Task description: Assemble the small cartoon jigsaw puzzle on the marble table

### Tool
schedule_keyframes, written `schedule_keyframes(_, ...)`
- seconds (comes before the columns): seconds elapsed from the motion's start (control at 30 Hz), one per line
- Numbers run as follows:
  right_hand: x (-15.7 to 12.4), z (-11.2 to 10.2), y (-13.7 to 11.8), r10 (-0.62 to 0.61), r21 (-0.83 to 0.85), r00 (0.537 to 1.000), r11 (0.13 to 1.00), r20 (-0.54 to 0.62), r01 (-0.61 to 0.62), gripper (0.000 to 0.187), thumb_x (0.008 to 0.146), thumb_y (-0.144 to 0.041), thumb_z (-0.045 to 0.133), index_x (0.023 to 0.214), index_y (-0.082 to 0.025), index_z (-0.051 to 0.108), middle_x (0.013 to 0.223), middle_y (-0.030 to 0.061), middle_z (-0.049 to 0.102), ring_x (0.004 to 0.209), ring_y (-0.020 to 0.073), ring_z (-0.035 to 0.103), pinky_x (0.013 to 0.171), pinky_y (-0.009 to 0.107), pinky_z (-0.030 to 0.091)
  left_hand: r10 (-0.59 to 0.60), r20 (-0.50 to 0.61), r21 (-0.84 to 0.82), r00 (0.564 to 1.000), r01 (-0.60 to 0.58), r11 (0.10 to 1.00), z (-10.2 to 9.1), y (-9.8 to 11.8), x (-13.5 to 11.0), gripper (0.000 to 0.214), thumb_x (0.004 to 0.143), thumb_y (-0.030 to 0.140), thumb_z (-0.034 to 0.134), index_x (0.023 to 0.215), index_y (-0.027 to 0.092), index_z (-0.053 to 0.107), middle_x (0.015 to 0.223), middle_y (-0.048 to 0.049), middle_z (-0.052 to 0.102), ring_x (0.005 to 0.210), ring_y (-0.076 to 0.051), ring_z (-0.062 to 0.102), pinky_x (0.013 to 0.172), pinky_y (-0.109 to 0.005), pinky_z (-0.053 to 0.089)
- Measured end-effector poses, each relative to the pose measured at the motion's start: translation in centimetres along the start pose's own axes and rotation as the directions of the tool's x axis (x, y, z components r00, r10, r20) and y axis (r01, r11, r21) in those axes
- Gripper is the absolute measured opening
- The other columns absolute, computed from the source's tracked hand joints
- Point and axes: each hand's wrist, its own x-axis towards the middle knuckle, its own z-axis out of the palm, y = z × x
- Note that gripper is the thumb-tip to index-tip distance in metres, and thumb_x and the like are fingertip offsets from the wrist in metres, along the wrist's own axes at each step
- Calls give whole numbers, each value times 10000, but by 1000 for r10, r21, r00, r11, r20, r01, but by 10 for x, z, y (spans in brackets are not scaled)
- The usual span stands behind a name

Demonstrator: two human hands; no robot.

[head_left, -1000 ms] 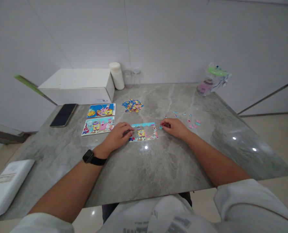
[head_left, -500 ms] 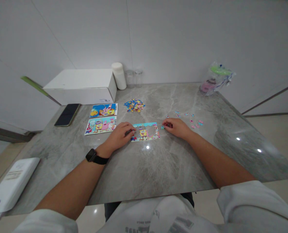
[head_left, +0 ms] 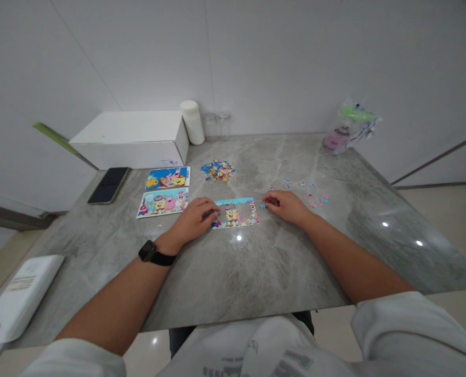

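Note:
A small cartoon jigsaw puzzle, partly filled with a gap near its right side, lies on the grey marble table. My left hand rests at its left edge, fingers curled and touching the frame. My right hand sits just right of the puzzle, fingers pinched on a small puzzle piece; another loose piece lies beside it. A black watch is on my left wrist.
A heap of loose pieces lies behind the puzzle, scattered pieces to the right. Two finished picture cards, a phone, a white box, a white bottle, two jars, a bagged item and a white device surround.
The view shifted slightly between the oldest frame and now; both hands stay in almost the same places at the puzzle's edges.

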Motion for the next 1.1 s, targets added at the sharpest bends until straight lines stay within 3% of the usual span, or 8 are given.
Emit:
schedule_keyframes(0.07, 0, -3, 1, 14, -12, 1000, 1000, -24, -14, 159, 921, -230, 628, 1008, -237, 760, 931, 41, 783, 772, 181, 666, 737, 293, 471, 0, 0, -6, 1000, 0, 1000, 0, 0, 0, 224, 1031, 331, 551, 1097, 236, 743, 1100, -82, 728, 1066, -243, 660, 986, -430, 520)
schedule_keyframes(0.17, 0, -13, 4, 64, -30, 986, 997, -156, -69, 175, 939, -259, 612, 1008, -236, 772, 941, 52, 787, 798, 195, 675, 768, 312, 482, 2, -1, -14, 1000, -2, 1000, 0, 0, 1, 222, 1027, 329, 553, 1091, 235, 744, 1085, -83, 727, 1050, -242, 663, 974, -425, 521)
schedule_keyframes(0.3, -3, -34, 13, 156, -19, 924, 985, -349, -174, 193, 940, -311, 614, 998, -227, 777, 900, 58, 778, 771, 201, 672, 749, 323, 488, 11, -4, -10, 1000, -11, 1000, 1, 0, 0, 234, 1033, 333, 547, 1104, 225, 742, 1099, -87, 725, 1059, -241, 661, 990, -430, 513)
schedule_keyframes(0.43, -6, -54, 19, 204, -27, 887, 972, -414, -235, 204, 945, -354, 615, 960, -223, 770, 838, 53, 767, 733, 197, 662, 709, 319, 477, 5, -2, -8, 1000, -5, 1000, 0, -1, 0, 249, 1038, 353, 538, 1115, 231, 741, 1116, -91, 727, 1078, -247, 657, 996, -437, 514)
schedule_keyframes(0.7, -17, -80, 26, 262, -79, 890, 947, -372, -312, 178, 935, -342, 644, 939, -231, 783, 805, 39, 752, 708, 193, 639, 678, 311, 459, 0, -25, 2, 1000, 0, 1000, 1, -4, 0, 277, 1038, 404, 527, 1115, 233, 731, 1119, -94, 728, 1089, -255, 655, 1005, -445, 517)
schedule_keyframes(0.8, -19, -81, 31, 277, -63, 917, 950, -288, -307, 146, 922, -312, 657, 919, -235, 781, 805, 33, 753, 708, 186, 643, 667, 303, 457, -4, -20, 6, 1000, 4, 1000, 1, -6, 0, 271, 1035, 392, 533, 1126, 227, 727, 1128, -94, 722, 1090, -256, 654, 1009, -452, 509)
schedule_keyframes(0.97, -14, -67, 29, 192, -122, 979, 972, -65, -199, 107, 884, -240, 674, 898, -238, 781, 822, 28, 761, 731, 176, 654, 687, 293, 449, -2, -13, 5, 1000, 2, 1000, 1, -8, 1, 265, 1032, 389, 536, 1113, 223, 727, 1113, -90, 721, 1073, -256, 658, 991, -439, 513)
schedule_keyframes(1.1, -9, -47, 22, 51, -157, 996, 987, 68, -40, 120, 874, -222, 693, 942, -239, 790, 909, 45, 767, 802, 191, 664, 741, 302, 458, -4, -15, 7, 1000, 5, 1000, 0, -6, 1, 259, 1031, 387, 534, 1103, 227, 725, 1107, -86, 723, 1069, -254, 659, 989, -433, 514)
